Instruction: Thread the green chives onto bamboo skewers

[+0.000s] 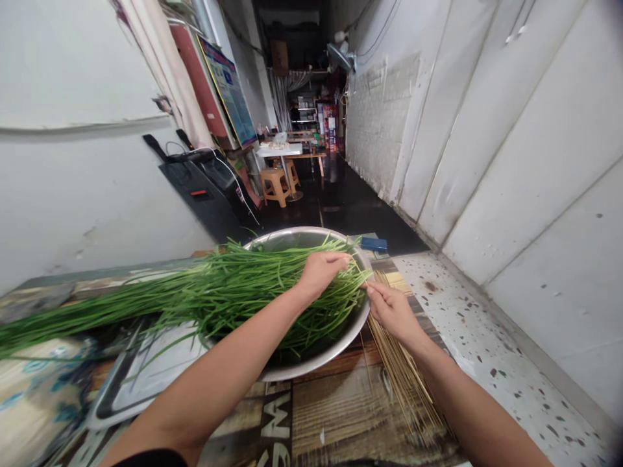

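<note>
A wide metal bowl [311,373] holds a big heap of long green chives [243,279], their pale ends toward the right rim and their leaves trailing far left. Over the right part of the heap, my left hand [324,269] is closed in a pinch at the pale chive ends. My right hand [392,308] pinches a thin bamboo skewer [359,267] at the bowl's right rim; it slants up toward my left fingertips. What exactly lies between the left fingertips is partly hidden. Beside the bowl, under my right hand, lies a bundle of loose bamboo skewers [396,370].
The bowl stands on a wood-patterned table [335,408]. A metal tray [109,402] and a patterned plastic bag [43,389] are at the left. A small blue box [374,244] sits behind the bowl. Farther back are stools [275,185] and a white table [280,150].
</note>
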### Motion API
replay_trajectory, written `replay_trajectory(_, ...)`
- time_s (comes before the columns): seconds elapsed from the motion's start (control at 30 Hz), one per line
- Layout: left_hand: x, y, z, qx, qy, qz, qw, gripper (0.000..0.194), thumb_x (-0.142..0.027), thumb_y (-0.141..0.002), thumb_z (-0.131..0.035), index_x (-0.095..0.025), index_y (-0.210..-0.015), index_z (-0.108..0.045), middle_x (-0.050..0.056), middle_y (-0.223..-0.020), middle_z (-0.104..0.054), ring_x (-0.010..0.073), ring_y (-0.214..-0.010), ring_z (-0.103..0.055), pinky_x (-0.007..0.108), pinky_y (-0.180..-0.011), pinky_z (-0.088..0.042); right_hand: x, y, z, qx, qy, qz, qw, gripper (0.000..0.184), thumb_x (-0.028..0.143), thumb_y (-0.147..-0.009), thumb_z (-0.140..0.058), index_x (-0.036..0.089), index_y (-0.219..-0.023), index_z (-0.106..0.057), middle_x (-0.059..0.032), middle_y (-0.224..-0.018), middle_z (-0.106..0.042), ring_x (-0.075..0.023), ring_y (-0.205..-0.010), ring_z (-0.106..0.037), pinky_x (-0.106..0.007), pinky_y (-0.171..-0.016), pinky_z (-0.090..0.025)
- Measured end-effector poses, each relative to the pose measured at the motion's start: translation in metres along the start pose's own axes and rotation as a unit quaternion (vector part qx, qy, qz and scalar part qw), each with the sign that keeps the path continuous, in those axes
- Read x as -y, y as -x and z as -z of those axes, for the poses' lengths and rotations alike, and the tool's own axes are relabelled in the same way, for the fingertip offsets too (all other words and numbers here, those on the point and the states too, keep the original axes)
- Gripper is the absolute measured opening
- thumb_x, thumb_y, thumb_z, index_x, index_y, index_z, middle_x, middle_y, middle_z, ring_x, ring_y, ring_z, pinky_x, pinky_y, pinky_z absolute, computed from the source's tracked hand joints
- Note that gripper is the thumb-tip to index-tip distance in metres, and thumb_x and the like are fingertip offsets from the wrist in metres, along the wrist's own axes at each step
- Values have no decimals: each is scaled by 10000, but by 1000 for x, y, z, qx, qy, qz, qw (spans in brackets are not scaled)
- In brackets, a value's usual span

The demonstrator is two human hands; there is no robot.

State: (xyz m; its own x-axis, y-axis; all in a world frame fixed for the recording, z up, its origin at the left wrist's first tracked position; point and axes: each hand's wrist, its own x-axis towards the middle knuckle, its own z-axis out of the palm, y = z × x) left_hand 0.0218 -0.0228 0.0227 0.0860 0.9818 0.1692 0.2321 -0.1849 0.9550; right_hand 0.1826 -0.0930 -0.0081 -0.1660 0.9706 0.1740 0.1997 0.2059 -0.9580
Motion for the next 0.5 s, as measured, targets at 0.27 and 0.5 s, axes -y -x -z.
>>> replay_trajectory(0.27, 9, 0, 0, 79, -71, -75, 992, 210, -279, -719, -614, -151, -831, -736, 70, -896, -720, 190, -863, -646, 296, -832, -467, -3, -1, 0, -10, -5, -9, 1000, 367, 433, -866, -422, 133, -938, -622, 67, -429, -361, -89, -385, -324, -209, -405, -260)
replay_trajectory(0.5, -14, 2, 12, 54, -243, -168, 954, 253, -323, -808, -519, -211, -888, -731, 52, -996, -682, 213, -981, -568, 350, -916, -377, -3, -4, 2, -18, -7, 7, 1000, 346, 441, -859, -435, 148, -854, -618, 62, -433, -363, -94, -395, -338, -218, -421, -276)
